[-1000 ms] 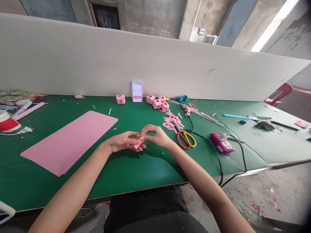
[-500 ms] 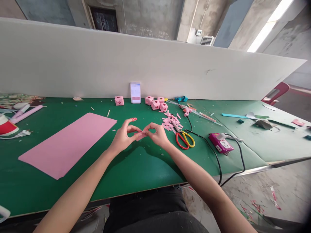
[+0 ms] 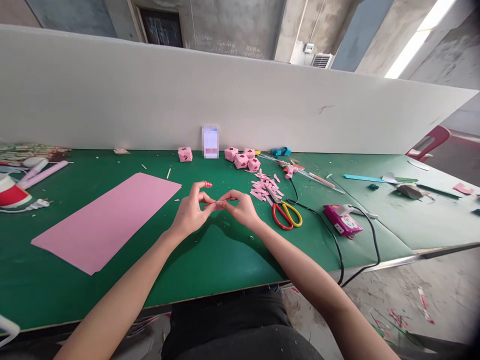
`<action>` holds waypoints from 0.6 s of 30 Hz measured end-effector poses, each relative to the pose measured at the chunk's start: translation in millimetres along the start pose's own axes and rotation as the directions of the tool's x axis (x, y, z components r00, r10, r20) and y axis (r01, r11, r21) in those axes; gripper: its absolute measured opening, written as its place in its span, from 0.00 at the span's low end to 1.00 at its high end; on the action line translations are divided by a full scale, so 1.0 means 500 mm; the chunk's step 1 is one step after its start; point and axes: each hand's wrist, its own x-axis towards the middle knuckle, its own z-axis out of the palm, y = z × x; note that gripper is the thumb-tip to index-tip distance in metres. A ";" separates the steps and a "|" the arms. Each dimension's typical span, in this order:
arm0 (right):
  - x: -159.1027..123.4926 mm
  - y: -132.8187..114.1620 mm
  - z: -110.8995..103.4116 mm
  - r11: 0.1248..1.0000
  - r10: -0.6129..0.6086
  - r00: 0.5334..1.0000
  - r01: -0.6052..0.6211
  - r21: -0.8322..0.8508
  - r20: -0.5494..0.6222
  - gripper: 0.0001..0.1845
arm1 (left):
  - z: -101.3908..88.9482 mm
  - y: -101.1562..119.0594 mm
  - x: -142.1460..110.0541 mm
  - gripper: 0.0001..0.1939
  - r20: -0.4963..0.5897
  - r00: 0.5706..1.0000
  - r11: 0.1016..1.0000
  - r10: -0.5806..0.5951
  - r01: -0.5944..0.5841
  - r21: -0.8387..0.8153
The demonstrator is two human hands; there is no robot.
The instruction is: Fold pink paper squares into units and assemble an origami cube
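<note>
Green table (image 3: pixel 232 265) before the person, and in the head view both left hand (image 3: pixel 189 212) and right hand (image 3: pixel 243 207) pinch a mostly hidden pink paper piece (image 3: pixel 215 205) at its middle, apparently shaping it, which calls for light, even fingertips. Pink sheets (image 3: pixel 107 222) lie at nine o'clock, folded shapes (image 3: pixel 241 161) at one; the wall scrawl (image 3: pixel 228 48) is illegible.
</note>
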 end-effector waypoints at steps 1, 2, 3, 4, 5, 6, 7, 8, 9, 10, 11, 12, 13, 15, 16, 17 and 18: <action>0.001 0.003 0.000 0.999 -0.018 1.000 0.018 -0.031 0.019 0.14 | 0.000 0.000 -0.001 0.26 -0.011 1.000 1.000 -0.009 0.009 0.016; 0.001 0.005 0.000 0.996 -0.044 0.998 0.047 -0.070 0.050 0.13 | 0.001 0.000 -0.001 0.25 -0.013 1.000 0.999 -0.020 0.020 0.029; 0.001 0.007 -0.002 0.990 -0.074 0.994 0.084 -0.114 0.086 0.13 | 0.000 -0.002 0.000 0.25 -0.009 1.000 0.999 -0.028 0.028 0.035; 0.002 0.009 -0.005 0.980 -0.105 0.987 0.123 -0.159 0.121 0.12 | 0.000 -0.003 0.000 0.24 -0.002 0.999 0.999 -0.033 0.033 0.037; 0.002 0.011 -0.008 0.965 -0.131 0.980 0.160 -0.207 0.148 0.11 | 0.000 -0.005 0.001 0.24 0.002 0.999 0.999 -0.036 0.036 0.035; 0.002 0.011 -0.011 0.948 -0.152 0.974 0.191 -0.256 0.166 0.09 | 0.000 -0.007 0.002 0.25 0.003 0.999 0.999 -0.041 0.041 0.029; 0.001 0.012 -0.014 0.928 -0.167 0.970 0.215 -0.305 0.176 0.08 | 0.000 -0.008 0.003 0.25 0.001 0.999 0.999 -0.046 0.046 0.020; 0.001 0.011 -0.016 0.907 -0.179 0.967 0.234 -0.350 0.181 0.07 | 0.002 -0.010 0.003 0.26 -0.002 0.999 0.999 -0.049 0.049 0.010; 0.000 0.011 -0.017 0.886 -0.190 0.964 0.250 -0.390 0.185 0.06 | 0.003 -0.011 0.003 0.26 -0.002 0.999 0.999 -0.048 0.048 -0.001; -0.001 0.010 -0.018 0.867 -0.202 0.961 0.264 -0.422 0.188 0.05 | 0.005 -0.013 0.003 0.26 0.000 0.999 0.999 -0.043 0.043 -0.014; -0.002 0.008 -0.017 0.852 -0.213 0.959 0.276 -0.444 0.188 0.05 | 0.008 -0.014 0.003 0.26 0.005 1.000 0.999 -0.031 0.031 -0.025; -0.004 0.007 -0.016 0.842 -0.223 0.957 0.284 -0.458 0.185 0.04 | 0.010 -0.016 0.004 0.25 0.011 1.000 0.999 -0.013 0.013 -0.034; -0.005 0.006 -0.014 0.837 -0.230 0.956 0.289 -0.464 0.181 0.04 | 0.012 -0.017 0.004 0.25 0.017 1.000 0.999 0.010 -0.010 -0.037; -0.007 0.005 -0.009 0.840 -0.233 0.957 0.287 -0.460 0.172 0.04 | 0.013 -0.021 0.006 0.23 0.031 0.998 0.998 0.059 -0.058 -0.028; -0.008 0.006 -0.007 0.847 -0.230 0.959 0.281 -0.452 0.165 0.04 | 0.013 -0.023 0.007 0.22 0.038 0.996 0.997 0.079 -0.078 -0.020; -0.008 0.006 -0.005 0.856 -0.224 0.962 0.271 -0.439 0.157 0.04 | 0.012 -0.024 0.008 0.21 0.047 0.995 0.996 0.089 -0.088 -0.014; -0.008 0.007 -0.004 0.869 -0.217 0.965 0.260 -0.422 0.147 0.04 | 0.010 -0.026 0.010 0.20 0.055 0.995 0.996 0.088 -0.087 -0.010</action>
